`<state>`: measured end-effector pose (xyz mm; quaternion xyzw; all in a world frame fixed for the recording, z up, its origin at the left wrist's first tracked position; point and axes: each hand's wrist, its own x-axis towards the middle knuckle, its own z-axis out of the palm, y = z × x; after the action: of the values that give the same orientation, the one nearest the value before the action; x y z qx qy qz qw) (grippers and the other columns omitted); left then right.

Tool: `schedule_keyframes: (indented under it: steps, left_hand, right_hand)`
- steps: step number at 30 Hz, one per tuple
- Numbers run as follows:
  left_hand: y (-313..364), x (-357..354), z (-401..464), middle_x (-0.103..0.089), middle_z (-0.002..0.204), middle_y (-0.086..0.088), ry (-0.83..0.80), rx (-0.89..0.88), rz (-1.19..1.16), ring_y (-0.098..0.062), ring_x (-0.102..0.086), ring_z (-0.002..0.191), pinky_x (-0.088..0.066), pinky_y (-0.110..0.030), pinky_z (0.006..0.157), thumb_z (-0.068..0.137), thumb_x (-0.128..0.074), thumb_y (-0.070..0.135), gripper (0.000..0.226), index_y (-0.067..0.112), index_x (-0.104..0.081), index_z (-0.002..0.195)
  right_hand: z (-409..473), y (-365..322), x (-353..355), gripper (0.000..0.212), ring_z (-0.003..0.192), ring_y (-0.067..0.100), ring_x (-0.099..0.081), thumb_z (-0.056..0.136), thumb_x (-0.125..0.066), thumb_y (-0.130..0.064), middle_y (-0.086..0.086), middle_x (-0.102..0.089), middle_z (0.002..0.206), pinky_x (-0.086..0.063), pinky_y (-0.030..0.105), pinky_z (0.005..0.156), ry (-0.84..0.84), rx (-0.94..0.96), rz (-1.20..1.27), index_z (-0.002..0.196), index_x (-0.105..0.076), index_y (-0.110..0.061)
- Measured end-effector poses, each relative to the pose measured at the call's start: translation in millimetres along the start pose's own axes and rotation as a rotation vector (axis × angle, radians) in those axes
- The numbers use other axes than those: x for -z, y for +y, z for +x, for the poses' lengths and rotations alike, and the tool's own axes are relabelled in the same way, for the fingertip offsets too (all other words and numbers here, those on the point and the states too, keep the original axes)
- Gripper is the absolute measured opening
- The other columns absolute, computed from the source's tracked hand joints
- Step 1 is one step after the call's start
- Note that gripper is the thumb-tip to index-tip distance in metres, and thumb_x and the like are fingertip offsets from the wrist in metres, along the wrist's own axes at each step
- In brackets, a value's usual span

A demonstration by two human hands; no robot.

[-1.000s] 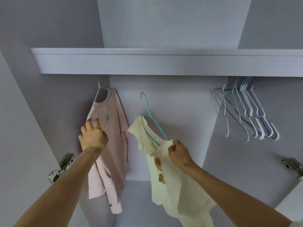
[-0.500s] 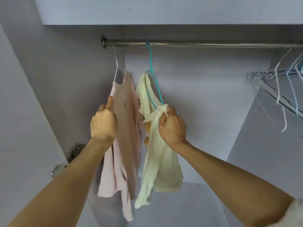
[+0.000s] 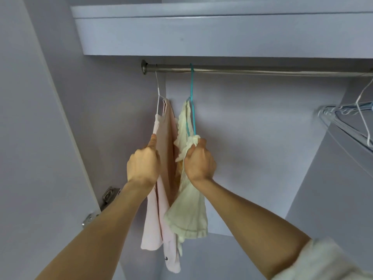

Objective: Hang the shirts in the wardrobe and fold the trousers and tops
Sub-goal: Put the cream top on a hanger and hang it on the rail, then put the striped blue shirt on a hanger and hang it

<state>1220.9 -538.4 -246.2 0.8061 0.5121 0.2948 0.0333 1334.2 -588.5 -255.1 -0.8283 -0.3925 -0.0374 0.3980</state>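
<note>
A pale yellow shirt (image 3: 188, 211) hangs on a teal hanger (image 3: 192, 110) whose hook sits over the metal wardrobe rail (image 3: 262, 71). My right hand (image 3: 198, 163) grips the bunched shoulder of that shirt at the hanger's lower end. Just to its left a pink shirt (image 3: 164, 150) hangs from a white hanger (image 3: 158, 98) on the same rail. My left hand (image 3: 143, 165) grips the pink shirt's near edge, thumb pointing up along the cloth. The two shirts touch side by side.
Several bare wire hangers (image 3: 347, 116) hang at the far right of the rail. A shelf board (image 3: 201, 29) runs just above the rail. Door hinges (image 3: 108, 196) stick out of the left wardrobe wall. Open rail lies between the teal hanger and the bare hangers.
The teal hanger, held below the rail a second ago, now hooks over it beside the pink shirt. My left hand shifted from the pink shirt's front to gripping its edge. The view tilted upward.
</note>
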Motion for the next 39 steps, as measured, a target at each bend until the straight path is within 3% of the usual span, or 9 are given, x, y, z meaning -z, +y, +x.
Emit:
schedule_keyframes:
  steps: [3,7,11,16,21,27,30,34,39]
  left_hand:
    - [-3.2,6.5,-4.4,-0.062,0.104,-0.016,-0.018,-0.002,0.019,-0.036,-0.056,0.082,-0.039,-0.037,0.066,0.096,-0.036,0.012,0.055,0.024,-0.022,0.148]
    - [-0.4,23.9,-23.6,-0.035,0.138,-0.006,-0.098,0.028,-0.033,-0.034,-0.047,0.115,-0.042,-0.042,0.085,0.096,-0.041,0.023,0.059,0.022,-0.015,0.148]
    - [0.1,48.4,-68.5,-0.034,0.142,-0.001,-0.039,-0.004,-0.079,-0.027,-0.040,0.124,-0.038,-0.043,0.097,0.093,-0.046,0.022,0.055,0.021,-0.028,0.145]
    - [-5.0,82.7,-159.2,-0.044,0.139,-0.008,-0.024,0.083,-0.187,-0.028,-0.041,0.126,-0.038,-0.041,0.101,0.091,-0.052,0.014,0.046,0.013,-0.045,0.137]
    - [-26.7,121.4,-292.2,-0.053,0.129,-0.008,0.103,0.402,-0.197,-0.026,-0.052,0.117,-0.039,-0.030,0.097,0.091,-0.056,0.014,0.037,0.009,-0.055,0.128]
    - [-50.0,173.4,-460.7,-0.059,0.123,-0.009,0.281,0.838,-0.039,-0.027,-0.057,0.110,-0.035,-0.020,0.090,0.089,-0.058,0.012,0.031,0.008,-0.061,0.120]
    - [-50.7,208.9,-546.8,-0.056,0.127,-0.006,0.351,1.063,0.055,-0.025,-0.055,0.113,-0.034,-0.021,0.087,0.091,-0.056,0.017,0.032,0.012,-0.059,0.122]
    - [-42.2,262.6,-662.7,-0.058,0.125,-0.010,0.484,1.316,0.160,-0.027,-0.055,0.112,-0.036,-0.027,0.089,0.091,-0.056,0.016,0.031,0.012,-0.060,0.121]
    - [-18.8,340.4,-802.6,-0.060,0.120,-0.012,0.701,1.594,0.324,-0.027,-0.057,0.109,-0.041,-0.032,0.091,0.090,-0.055,0.012,0.029,0.007,-0.062,0.117]
  right_hand:
    - [-13.4,2.7,1.0,0.044,0.102,0.031,-0.058,0.094,-0.040,-0.018,0.010,-0.059,0.117,-0.047,0.040,0.078,-0.013,0.046,0.002,0.136,-0.032,-0.010]
    - [-40.6,13.0,19.8,0.058,0.118,0.023,-0.040,0.089,-0.045,-0.019,0.005,-0.039,0.133,-0.040,0.035,0.091,0.005,0.268,-0.113,0.144,-0.025,-0.015]
    - [-75.1,18.4,56.6,0.044,0.119,0.028,-0.047,0.084,-0.052,-0.008,0.010,-0.051,0.129,-0.038,0.039,0.097,-0.038,0.443,0.031,0.128,-0.051,-0.007]
    - [-135.0,21.6,86.5,0.025,0.107,0.027,-0.054,0.086,-0.050,-0.002,0.008,-0.062,0.111,-0.043,0.036,0.089,-0.297,0.482,0.178,0.109,-0.061,-0.004]
    - [-231.5,27.2,94.8,0.022,0.104,0.028,-0.057,0.089,-0.050,-0.002,0.011,-0.065,0.107,-0.039,0.026,0.087,-0.596,0.488,0.367,0.108,-0.062,-0.001]
    - [-363.0,17.8,88.9,0.022,0.100,0.025,-0.060,0.090,-0.049,-0.003,0.010,-0.066,0.108,-0.038,0.020,0.081,-1.024,0.664,0.457,0.108,-0.063,-0.002]
    - [-435.9,2.0,97.1,0.021,0.095,0.022,-0.061,0.092,-0.048,-0.006,0.008,-0.066,0.105,-0.038,0.017,0.078,-1.248,0.800,0.487,0.107,-0.062,-0.004]
    - [-535.9,-23.6,115.9,0.021,0.095,0.026,-0.062,0.093,-0.047,-0.009,0.010,-0.066,0.106,-0.047,0.033,0.084,-1.532,0.991,0.451,0.107,-0.061,-0.005]
    - [-668.2,-60.5,150.1,0.026,0.104,0.025,-0.060,0.093,-0.045,-0.013,0.009,-0.065,0.112,-0.043,0.026,0.086,-1.813,1.254,0.329,0.115,-0.059,-0.010]
